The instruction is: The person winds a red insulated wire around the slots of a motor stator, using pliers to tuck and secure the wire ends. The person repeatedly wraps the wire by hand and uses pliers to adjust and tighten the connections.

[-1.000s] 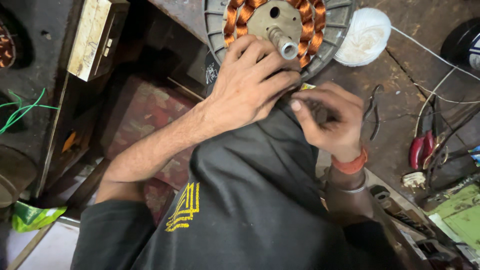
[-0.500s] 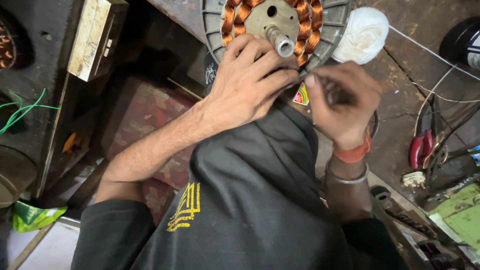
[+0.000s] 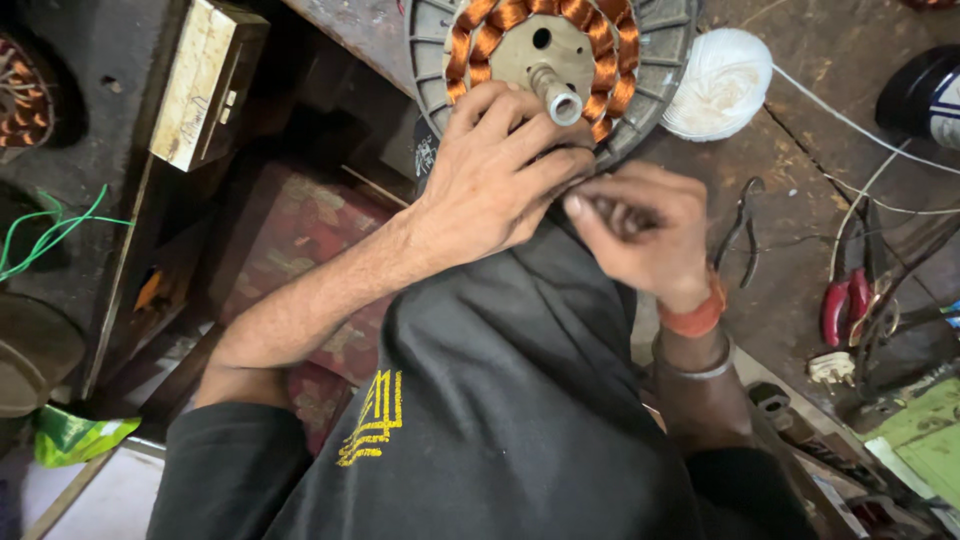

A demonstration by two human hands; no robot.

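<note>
Motor stator [image 3: 545,60], round and grey with a ring of orange copper coils, sits at 12 o'clock on the brown surface [image 3: 800,290], right past my two hands. Its short metal shaft [image 3: 556,95] sticks up out of the middle toward me. My left hand [image 3: 495,175] is the nearer one: it lies flat on the near edge of the round part, fingers spread and bent over the coils, touching them but not closed around anything. My right hand [image 3: 640,230] sits just beside it, toward 3 o'clock, at the rim. Its fingers are pinched tight together, as if on something thin, but I cannot tell what, because it is too small to see. So the coils lie straight ahead of both hands, at 12 o'clock. A white ball of string [image 3: 720,85] rests at 1 o'clock, touching the rim. Pliers with red handles [image 3: 845,305] lie well apart at 3 o'clock.
</note>
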